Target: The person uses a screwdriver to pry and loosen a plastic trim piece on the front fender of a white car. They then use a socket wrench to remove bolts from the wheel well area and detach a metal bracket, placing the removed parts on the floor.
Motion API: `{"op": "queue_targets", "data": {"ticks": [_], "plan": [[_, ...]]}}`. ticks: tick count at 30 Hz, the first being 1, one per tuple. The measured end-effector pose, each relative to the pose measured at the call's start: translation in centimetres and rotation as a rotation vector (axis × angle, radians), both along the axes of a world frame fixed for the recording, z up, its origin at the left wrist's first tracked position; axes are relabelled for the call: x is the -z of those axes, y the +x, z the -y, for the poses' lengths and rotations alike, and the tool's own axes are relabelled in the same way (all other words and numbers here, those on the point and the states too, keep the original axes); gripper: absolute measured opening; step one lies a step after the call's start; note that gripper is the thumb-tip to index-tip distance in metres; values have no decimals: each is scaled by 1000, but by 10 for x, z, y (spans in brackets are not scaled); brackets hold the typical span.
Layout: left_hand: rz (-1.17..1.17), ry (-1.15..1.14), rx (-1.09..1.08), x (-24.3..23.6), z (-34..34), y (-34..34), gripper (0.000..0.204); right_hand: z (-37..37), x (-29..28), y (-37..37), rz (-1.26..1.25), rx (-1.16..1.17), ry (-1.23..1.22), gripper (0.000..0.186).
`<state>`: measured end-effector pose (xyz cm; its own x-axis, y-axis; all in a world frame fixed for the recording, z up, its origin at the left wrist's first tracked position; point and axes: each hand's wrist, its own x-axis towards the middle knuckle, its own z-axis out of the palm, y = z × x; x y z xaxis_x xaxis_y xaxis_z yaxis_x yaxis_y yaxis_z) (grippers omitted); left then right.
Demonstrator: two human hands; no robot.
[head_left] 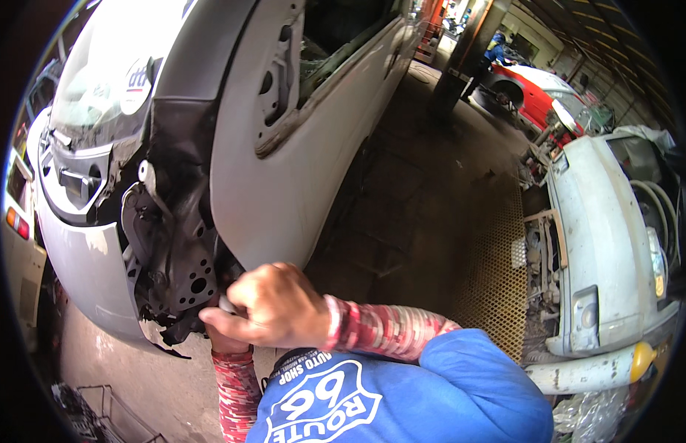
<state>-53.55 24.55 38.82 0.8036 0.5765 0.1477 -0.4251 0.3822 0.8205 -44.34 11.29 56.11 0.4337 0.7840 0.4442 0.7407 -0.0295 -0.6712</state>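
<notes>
My right hand (275, 306) is closed at the front of a pale grey car, its thumb pointing left. A small light-grey piece (226, 303) shows between thumb and forefinger; I cannot make out what it is. My left hand (226, 342) sits just below, mostly covered by the right one, its fingers hidden. Both hands are close to the exposed inner body metal (191, 277), a dark panel with round holes. Right of that, the unpainted door (284, 177) hangs over the hands. To the left is the grey front bumper or fender panel (92, 273), with a torn dark edge.
A metal mesh panel (491, 273) lies along the floor to the right. Beyond it stand a pale car body part (601, 236) and a white cylinder with a yellow cap (587, 376). A red and white car (531, 92) and a person in blue (496, 50) are farther back.
</notes>
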Motion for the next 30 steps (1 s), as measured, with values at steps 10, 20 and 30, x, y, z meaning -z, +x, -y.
{"op": "queue_targets", "data": {"ticks": [10, 20, 30], "plan": [[-49, -298, -82, -22, 13, -9, 42, 20, -10, 0, -30, -55, -147, 45], [-277, 111, -36, -31, 20, -22, 39, 55, 107, 16, -624, -423, -467, 44], [-590, 309, -554, -34, 7, 29, 28, 124, 141, 39, -558, -447, -389, 35]]}}
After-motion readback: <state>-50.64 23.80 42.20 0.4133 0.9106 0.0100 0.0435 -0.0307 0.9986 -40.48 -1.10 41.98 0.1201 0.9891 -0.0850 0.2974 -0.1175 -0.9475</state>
